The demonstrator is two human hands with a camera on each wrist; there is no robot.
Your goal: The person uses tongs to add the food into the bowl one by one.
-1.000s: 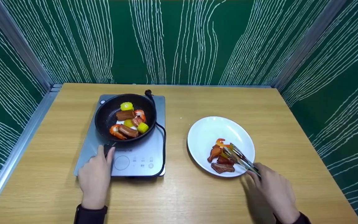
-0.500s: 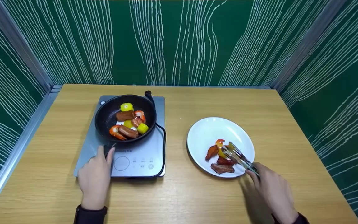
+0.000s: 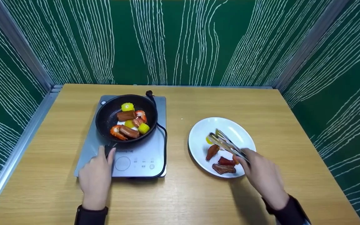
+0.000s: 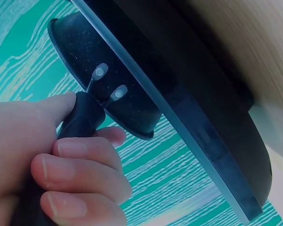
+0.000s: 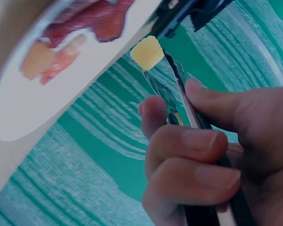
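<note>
In the head view my left hand (image 3: 95, 175) grips the black handle (image 4: 82, 113) of a frying pan (image 3: 105, 120). The pan sits on a flat induction cooker (image 3: 89, 156). At the right, my right hand (image 3: 262, 175) holds metal tongs (image 3: 230, 148) slanting over a white plate (image 3: 237, 134). A yellow corn piece (image 5: 147, 53) is at the tong tips in the right wrist view. Below the tongs lie a reddish-brown meat piece (image 3: 212, 152), a darker red piece (image 3: 226, 161) and a rib (image 3: 223, 169). An orange shrimp-like piece (image 5: 61, 61) shows on the plate.
Inside the pan are corn pieces (image 3: 143, 128), shrimp (image 3: 116, 132) and brown meat pieces (image 3: 129, 131). A black cord (image 3: 165, 147) runs down the cooker's right side. Green, white-streaked walls (image 3: 180, 40) stand behind and beside the wooden table (image 3: 180, 200).
My right hand and the tongs have moved up and left over the plate, and the yellow corn piece has shifted with the tong tips. My left hand and the pan have stayed put.
</note>
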